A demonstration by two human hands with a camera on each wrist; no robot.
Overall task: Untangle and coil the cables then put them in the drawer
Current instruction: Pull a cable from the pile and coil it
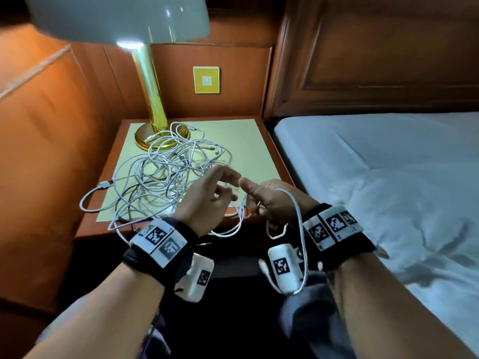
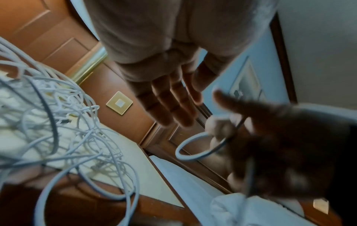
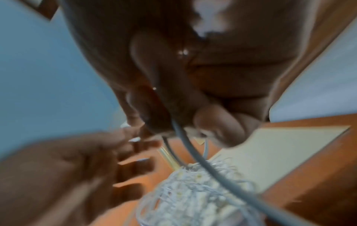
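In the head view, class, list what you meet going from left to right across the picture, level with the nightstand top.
Orange-brown padded wall → lamp base → tangle of white cables → bare nightstand top → bed with white sheet.

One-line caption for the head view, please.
Right hand holds a white cable near the open left hand, tangled cables on the nightstand.
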